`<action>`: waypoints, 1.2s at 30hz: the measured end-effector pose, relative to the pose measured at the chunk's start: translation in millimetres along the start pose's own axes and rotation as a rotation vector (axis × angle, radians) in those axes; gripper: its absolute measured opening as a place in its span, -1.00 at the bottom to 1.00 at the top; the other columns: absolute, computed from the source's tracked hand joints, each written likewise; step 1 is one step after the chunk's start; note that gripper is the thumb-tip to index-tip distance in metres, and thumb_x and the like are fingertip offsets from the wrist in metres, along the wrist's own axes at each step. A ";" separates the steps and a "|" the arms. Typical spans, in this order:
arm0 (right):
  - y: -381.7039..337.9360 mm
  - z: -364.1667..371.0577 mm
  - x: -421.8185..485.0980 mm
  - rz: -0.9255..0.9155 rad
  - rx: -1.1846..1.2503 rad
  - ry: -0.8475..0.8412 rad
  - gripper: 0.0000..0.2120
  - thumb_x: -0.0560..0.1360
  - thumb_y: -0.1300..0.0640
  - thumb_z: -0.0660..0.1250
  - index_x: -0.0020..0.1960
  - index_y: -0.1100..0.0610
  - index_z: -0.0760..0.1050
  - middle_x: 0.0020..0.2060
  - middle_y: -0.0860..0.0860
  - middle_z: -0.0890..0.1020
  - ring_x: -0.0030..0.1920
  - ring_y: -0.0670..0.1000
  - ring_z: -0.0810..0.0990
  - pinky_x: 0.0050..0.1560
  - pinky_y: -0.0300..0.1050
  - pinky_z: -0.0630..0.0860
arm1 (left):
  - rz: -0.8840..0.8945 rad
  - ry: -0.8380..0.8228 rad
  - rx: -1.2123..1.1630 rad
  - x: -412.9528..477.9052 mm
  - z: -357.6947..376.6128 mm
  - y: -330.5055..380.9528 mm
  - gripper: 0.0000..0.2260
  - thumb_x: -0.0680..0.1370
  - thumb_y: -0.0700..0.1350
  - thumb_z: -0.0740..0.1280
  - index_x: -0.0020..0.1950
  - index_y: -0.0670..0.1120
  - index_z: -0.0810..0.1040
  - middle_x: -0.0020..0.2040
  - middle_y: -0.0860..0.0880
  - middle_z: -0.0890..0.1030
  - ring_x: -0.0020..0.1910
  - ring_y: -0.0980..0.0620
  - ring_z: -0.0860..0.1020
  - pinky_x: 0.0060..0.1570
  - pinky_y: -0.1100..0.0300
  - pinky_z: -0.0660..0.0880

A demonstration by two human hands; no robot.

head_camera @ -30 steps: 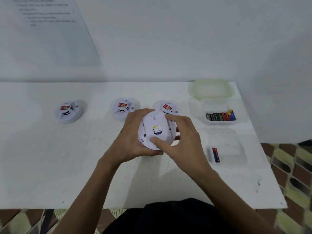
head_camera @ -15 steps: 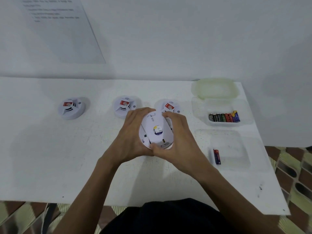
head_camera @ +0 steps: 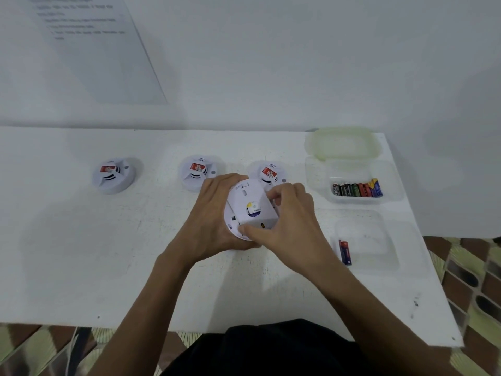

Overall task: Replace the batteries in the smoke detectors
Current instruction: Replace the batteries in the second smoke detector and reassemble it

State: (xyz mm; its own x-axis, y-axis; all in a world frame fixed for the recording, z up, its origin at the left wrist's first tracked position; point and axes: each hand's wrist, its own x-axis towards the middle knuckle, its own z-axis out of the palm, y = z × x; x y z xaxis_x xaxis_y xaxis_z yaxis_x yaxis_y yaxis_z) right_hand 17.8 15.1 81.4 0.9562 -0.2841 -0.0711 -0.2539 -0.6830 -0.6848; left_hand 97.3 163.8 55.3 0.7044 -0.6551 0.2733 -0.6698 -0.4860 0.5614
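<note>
a printed sheet (head_camera: pixel 89 50) hangs on the wall at far left. on the white worktop (head_camera: pixel 81 253) three detectors stand face up in a row: the left detector (head_camera: pixel 113 175), well apart from the rest, the middle detector (head_camera: pixel 199 172), and the third detector (head_camera: pixel 271 173), just behind the hands. the left grip (head_camera: pixel 214 215) wraps round the left side of the held detector (head_camera: pixel 250 210), fingers curled over its far left edge. this detector sits between the two grips, tilted with its back toward the camera. a yellow and blue patch shows in an opening at its middle. the right grip (head_camera: pixel 287 223) grasps its right side, thumb (head_camera: pixel 252 230) pressed on the near rim and fingers curled over the far edge. whether it touches the worktop cannot be told. to the right a pale lid (head_camera: pixel 341 143) lies by the wall, and just in front of it a clear tub (head_camera: pixel 314 175) holds a row of batteries (head_camera: pixel 357 189). nearer, a shallow clear tray (head_camera: pixel 379 240) holds one battery (head_camera: pixel 344 252) at its left side.
</note>
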 end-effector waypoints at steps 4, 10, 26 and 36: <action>1.7 0.4 -0.2 0.056 0.156 -0.049 -0.59 0.38 -0.04 0.52 0.09 0.01 0.38 0.04 -0.08 0.45 0.12 -0.04 0.44 0.03 -0.20 0.46 | -0.021 -0.065 -0.190 -3.1 13.4 -11.1 -0.34 0.32 0.43 0.29 0.35 0.49 0.07 0.30 0.53 0.22 0.33 0.48 0.15 0.42 0.25 -0.06; -0.1 5.9 -4.0 0.030 0.018 0.077 -0.41 0.35 -0.22 0.48 0.25 0.04 0.40 0.10 -0.07 0.41 0.13 -0.05 0.45 0.04 -0.13 0.52 | -0.082 -0.063 -0.275 -5.4 21.1 -18.5 -0.20 0.35 0.49 0.15 0.44 0.15 -0.02 0.45 0.19 0.05 0.29 0.61 -0.02 0.32 0.55 -0.12; 34.1 -29.9 9.6 0.084 0.641 0.011 -0.93 0.52 0.18 0.38 -0.11 0.17 0.58 -0.23 -0.02 0.67 -0.31 -0.16 0.54 -0.38 -0.28 0.43 | -0.047 0.036 -0.117 -15.7 13.6 -48.1 -0.11 0.26 0.49 0.30 0.40 -0.02 0.22 0.31 0.07 0.34 0.31 0.11 0.30 0.36 0.37 0.06; 86.4 26.7 19.1 -0.300 -0.618 0.105 -0.71 0.30 0.27 0.56 -0.38 0.11 0.44 -0.54 -0.06 0.27 -0.49 -0.03 0.24 -0.53 -0.28 0.01 | -0.014 0.086 -0.083 -12.2 10.6 -46.1 -0.17 0.29 0.47 0.28 0.38 0.01 0.21 0.27 0.04 0.35 0.24 0.24 0.25 0.32 0.50 0.05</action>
State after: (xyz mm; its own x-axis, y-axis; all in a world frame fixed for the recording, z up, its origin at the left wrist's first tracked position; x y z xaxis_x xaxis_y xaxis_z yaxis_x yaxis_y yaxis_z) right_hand 18.0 -31.5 1.5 0.9866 -0.0657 0.1490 -0.0474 -0.9912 -0.1234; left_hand 117.0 188.1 17.9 0.7334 -0.5950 0.3288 -0.6405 -0.4427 0.6276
